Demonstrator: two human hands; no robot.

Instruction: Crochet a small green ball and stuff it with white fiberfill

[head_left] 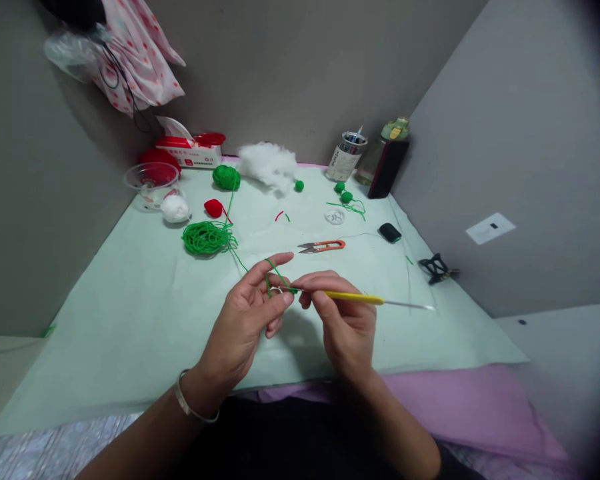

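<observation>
In the head view my right hand (347, 320) is closed around the yellow handle of a crochet hook (355, 297), its bare metal rear end pointing right. The hook's front tip meets a small bit of green crochet work (293, 291) at the fingertips of my left hand (250, 310). My left thumb pinches that work, and green yarn (275, 268) is looped over the raised left index finger. From there the strand runs back to a loose coil of green yarn (206, 239). The stitches themselves are too small to make out.
Orange-handled thread snips (325, 247) lie just beyond my hands. Farther back are white stuffing (267, 165), a green yarn ball (227, 177), a red yarn ball (214, 208), small green balls (347, 197), a pen can (347, 157) and a bottle (380, 157). Grey walls bound the table.
</observation>
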